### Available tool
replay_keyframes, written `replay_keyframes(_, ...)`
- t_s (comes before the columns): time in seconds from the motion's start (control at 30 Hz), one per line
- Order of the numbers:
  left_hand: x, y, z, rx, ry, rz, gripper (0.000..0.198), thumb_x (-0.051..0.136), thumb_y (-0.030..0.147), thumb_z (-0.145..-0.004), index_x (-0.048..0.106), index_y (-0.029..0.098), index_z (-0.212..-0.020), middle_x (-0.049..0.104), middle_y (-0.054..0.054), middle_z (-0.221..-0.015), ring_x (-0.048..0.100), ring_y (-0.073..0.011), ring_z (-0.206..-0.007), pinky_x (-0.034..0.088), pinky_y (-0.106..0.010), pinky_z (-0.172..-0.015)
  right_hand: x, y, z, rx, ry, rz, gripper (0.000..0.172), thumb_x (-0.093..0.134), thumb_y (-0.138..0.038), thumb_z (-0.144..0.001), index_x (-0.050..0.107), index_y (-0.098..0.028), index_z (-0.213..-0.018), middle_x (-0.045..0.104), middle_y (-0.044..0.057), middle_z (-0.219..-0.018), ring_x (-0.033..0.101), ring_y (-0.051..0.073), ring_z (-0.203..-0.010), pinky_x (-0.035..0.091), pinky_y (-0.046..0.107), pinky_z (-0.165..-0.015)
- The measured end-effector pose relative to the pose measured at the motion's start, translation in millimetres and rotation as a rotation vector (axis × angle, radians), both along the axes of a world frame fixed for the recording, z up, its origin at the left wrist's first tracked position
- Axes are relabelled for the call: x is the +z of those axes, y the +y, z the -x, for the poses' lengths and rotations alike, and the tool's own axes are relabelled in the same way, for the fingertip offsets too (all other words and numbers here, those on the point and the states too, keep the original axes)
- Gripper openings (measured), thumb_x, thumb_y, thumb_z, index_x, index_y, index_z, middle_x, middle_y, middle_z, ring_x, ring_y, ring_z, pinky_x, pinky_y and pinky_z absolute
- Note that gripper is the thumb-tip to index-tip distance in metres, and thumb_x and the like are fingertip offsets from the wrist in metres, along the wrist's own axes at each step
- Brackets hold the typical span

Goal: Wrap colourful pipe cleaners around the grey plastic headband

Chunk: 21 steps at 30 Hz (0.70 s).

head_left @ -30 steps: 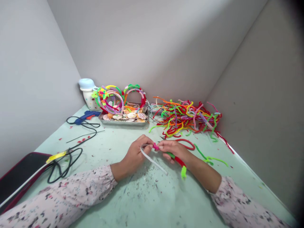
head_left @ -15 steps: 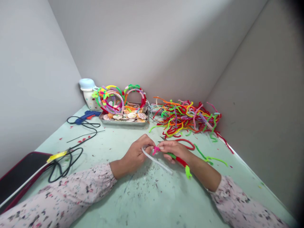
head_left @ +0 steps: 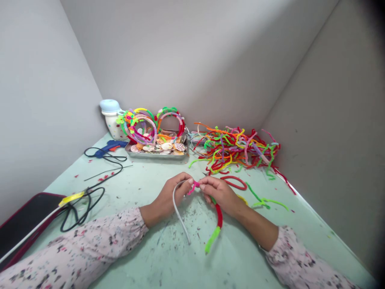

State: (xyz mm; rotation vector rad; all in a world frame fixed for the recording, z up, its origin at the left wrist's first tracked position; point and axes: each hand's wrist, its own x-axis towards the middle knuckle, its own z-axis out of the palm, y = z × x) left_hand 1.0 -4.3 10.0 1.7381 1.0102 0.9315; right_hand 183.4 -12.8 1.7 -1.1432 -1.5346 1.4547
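- Nearest, the headband (head_left: 179, 218) has swung round since a second ago; its two ends now point at the person, just over the table (head_left: 168, 265), where before they trailed off to the right
- One side is bare white; the other is covered in red with a green tip; by my judgement about half the band is wrapped
- The left hand (head_left: 168, 196) pinches the top of the arch on the white side; the right hand (head_left: 221, 192) pinches it too, fingers closed on a pink pipe cleaner (head_left: 194, 186) between the two hands
- Just beyond lie a red loop (head_left: 234, 182) and a green strand (head_left: 264, 200)
- Farther back: a pile of pipe cleaners (head_left: 237, 148); a tray (head_left: 156, 155) of shells and finished bands; a glue gun (head_left: 110, 146)
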Motion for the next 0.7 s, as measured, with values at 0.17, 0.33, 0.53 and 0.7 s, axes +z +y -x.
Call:
replay_keyframes(0.17,0.7,-0.2,-0.6,-0.005,-0.011,0.024,0.035,0.041,0.044,-0.087,0.050,0.015,-0.069,0.044,0.004,-0.058,0.041,-0.0095,-0.056,0.031,-0.020,-0.053,-6.4,0.4,1.6,-0.041,-0.070,-0.158,0.017,0.050,-0.033,-0.085,0.057,-0.018,-0.087,0.048,-0.006,-0.048,0.042,0.009,-0.043,0.036,0.021,-0.046)
replay_keyframes(0.33,3.4,-1.4,-1.1,-0.028,-0.042,0.050,0.039,0.042,0.045,-0.087,0.045,0.015,-0.062,0.042,0.004,-0.055,0.040,-0.0086,-0.054,0.031,-0.020,-0.053,-6.1,-3.4,0.7,-0.102,-0.221,-0.318,0.020,0.048,-0.033,-0.086,0.060,-0.019,-0.092,0.047,-0.005,-0.050,0.042,0.010,-0.046,0.034,0.021,-0.047)
replay_keyframes(0.53,-1.8,0.9,-1.2,-0.022,-0.059,0.125,0.037,0.048,0.045,-0.084,0.051,0.013,-0.065,0.046,0.004,-0.055,0.040,-0.0075,-0.051,0.032,-0.019,-0.050,-2.3,-9.7,2.1,-0.085,-0.356,-0.476,0.018,0.047,-0.029,-0.087,0.062,-0.019,-0.092,0.049,-0.005,-0.052,0.042,0.010,-0.047,0.032,0.021,-0.048)
replay_keyframes(0.7,-8.0,4.0,-1.3,-0.019,-0.065,0.127,0.033,0.054,0.044,-0.080,0.056,0.012,-0.071,0.048,0.003,-0.056,0.042,-0.0079,-0.052,0.033,-0.019,-0.049,-1.2,-9.5,2.8,-0.068,-0.371,-0.479,0.018,0.046,-0.028,-0.087,0.062,-0.020,-0.092,0.050,-0.005,-0.054,0.043,0.009,-0.048,0.032,0.021,-0.049)
